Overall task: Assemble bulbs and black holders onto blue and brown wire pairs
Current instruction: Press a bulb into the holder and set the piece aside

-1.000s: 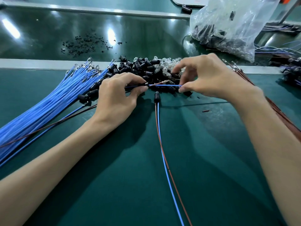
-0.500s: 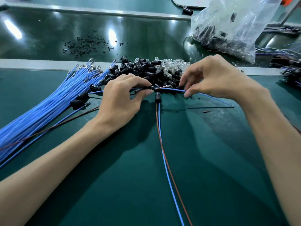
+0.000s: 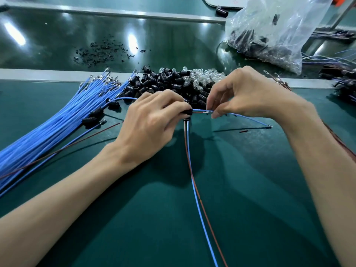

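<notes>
**Desk:** What have the hands got?

**Me:** My left hand [image 3: 152, 124] is curled round a black holder [image 3: 186, 112], with thumb and forefinger clamped on it. My right hand [image 3: 246, 95] is just beside it. Its fingertips pinch a blue wire [image 3: 250, 119] and a brown wire [image 3: 200, 112] where they come out of the holder.

**Desk:** Are the hands touching?

**Me:** No. There's a short gap between them, bridged by the two wires. The blue wire runs on under my right hand, and its metal tip sits low below my right wrist. I can't tell whether it touches the counter [image 3: 250, 199].

**Desk:** What's nearest to them?

**Me:** A second holder [image 3: 186, 119] lies just under the one I grip. A blue-and-brown pair [image 3: 194, 189] runs from it toward me, between my forearms.

**Desk:** And further out?

**Me:** Just beyond both hands there's a heap [image 3: 163, 81] of black holders, with clear bulbs [image 3: 202, 78] on its right side, behind my right hand. Left of my left hand lies a thick blue bundle [image 3: 57, 128] with a few holders lying on it. Well beyond my right hand stands a plastic bag [image 3: 273, 29] with dark parts inside.
</notes>
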A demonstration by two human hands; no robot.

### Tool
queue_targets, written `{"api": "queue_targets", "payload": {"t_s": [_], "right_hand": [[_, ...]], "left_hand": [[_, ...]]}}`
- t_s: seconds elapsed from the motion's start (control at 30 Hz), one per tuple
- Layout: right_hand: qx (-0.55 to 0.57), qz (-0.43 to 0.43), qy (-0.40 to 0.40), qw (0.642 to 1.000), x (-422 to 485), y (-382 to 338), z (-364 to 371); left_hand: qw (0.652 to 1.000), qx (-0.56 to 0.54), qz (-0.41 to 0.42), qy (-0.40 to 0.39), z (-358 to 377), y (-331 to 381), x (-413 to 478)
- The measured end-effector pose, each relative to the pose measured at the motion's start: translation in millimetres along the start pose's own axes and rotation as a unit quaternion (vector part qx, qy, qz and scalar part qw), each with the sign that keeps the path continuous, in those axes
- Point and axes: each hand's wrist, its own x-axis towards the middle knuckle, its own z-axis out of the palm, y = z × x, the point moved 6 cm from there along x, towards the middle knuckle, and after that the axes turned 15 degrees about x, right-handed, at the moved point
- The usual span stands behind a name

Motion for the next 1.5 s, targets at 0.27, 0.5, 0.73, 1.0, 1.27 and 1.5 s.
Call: {"api": "queue_targets", "payload": {"t_s": [0.27,0.5,0.73,1.0,1.27,1.5], "right_hand": [[0.019,-0.02,-0.02,0.999,2.6,-6.5,11.2],[-0.019,0.031,-0.049,0.998,2.8,7.1,13.6],[-0.029,0.031,-0.036,0.998,3.6,8.6,12.9],[-0.02,0.01,0.001,1.0,1.3,7.0,2.7],[0.042,-0.009,-0.003,0.999,5.7,2.3,12.0],[0.041,-0.034,0.053,0.997,1.3,1.8,-4.7]], "left_hand": [[0.989,0.094,0.095,0.066,-3.4,11.0,-3.9],[0.989,0.116,0.089,0.037,-3.2,11.1,-3.6],[0.991,0.107,0.082,0.011,-0.8,11.1,-3.6],[0.992,0.113,-0.039,-0.038,6.3,-7.9,-2.2],[0.994,0.014,-0.1,-0.048,5.7,-12.8,-0.9],[0.99,-0.052,-0.123,-0.044,11.3,-19.6,-0.8]]}}
